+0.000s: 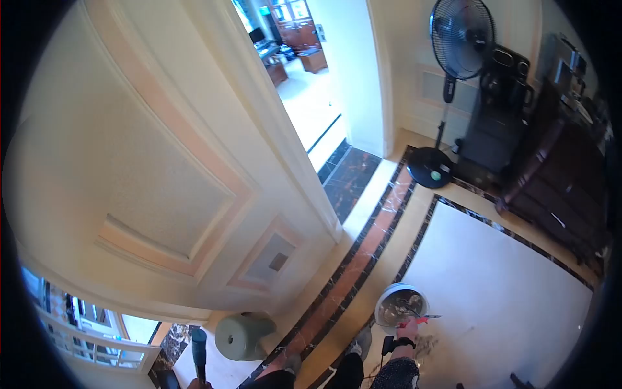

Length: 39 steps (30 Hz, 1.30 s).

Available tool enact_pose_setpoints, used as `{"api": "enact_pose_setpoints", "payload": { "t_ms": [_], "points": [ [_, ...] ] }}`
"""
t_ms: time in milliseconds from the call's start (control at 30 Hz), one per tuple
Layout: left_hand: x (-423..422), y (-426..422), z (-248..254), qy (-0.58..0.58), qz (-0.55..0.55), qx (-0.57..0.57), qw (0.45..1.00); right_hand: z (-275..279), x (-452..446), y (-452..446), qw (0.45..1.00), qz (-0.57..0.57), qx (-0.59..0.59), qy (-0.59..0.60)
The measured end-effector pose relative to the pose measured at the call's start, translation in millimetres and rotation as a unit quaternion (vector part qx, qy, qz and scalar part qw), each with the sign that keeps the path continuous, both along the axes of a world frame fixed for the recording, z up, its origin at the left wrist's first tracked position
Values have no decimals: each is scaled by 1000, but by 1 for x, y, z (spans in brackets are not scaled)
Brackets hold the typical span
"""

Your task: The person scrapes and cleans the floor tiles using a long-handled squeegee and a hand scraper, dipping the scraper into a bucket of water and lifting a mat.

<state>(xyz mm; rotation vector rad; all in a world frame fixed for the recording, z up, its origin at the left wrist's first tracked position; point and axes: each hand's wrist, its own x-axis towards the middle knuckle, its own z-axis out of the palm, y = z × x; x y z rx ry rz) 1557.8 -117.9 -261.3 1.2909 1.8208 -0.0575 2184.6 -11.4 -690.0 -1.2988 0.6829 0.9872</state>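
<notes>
My right hand (407, 329), with a dark strap at the wrist, reaches to the near rim of a white bucket (382, 318). It closes round a small red-handled tool (422, 319) with a thin greyish tip pointing right; its exact kind is unclear. Dark, murky contents (395, 308) show inside the bucket. At the bottom edge, my left hand (196, 384) is only partly in view, wrapped round an upright dark green handle (199, 350). What the handle belongs to is cut off by the frame.
A green stool (236, 337) stands by the cream wall (162, 162), left of my feet. Dark smudges (424, 347) mark the pale floor near the bucket. A standing fan (461, 35) and a dark wooden cabinet (557, 175) are at the right. An open doorway (311, 97) leads to another room.
</notes>
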Motion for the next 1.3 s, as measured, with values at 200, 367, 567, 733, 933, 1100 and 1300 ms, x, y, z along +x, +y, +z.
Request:
{"api": "enact_pose_setpoints", "payload": {
  "t_ms": [200, 367, 567, 733, 933, 1100, 1300],
  "points": [
    [27, -12, 18, 86, 40, 3, 995, -56, 45, 88, 997, -59, 39, 43],
    [29, -38, 24, 100, 50, 59, 992, -41, 56, 105, 990, -137, 30, 32],
    [-50, -84, -33, 212, -58, -16, 975, -31, 32, 0, 970, 124, -97, -186],
    [-98, -139, -43, 216, 93, 18, 972, 108, -31, -30, 909, 374, -80, -166],
    [-118, -162, 38, 110, 176, 171, 963, 216, -137, -30, 783, 588, 60, -193],
    [-163, -209, 91, 39, 284, 227, 931, 300, -283, -35, 589, 762, 111, -244],
    [-211, -264, 140, 66, 441, 381, 810, 350, -513, -106, 446, 859, 248, -51]
  ]
}}
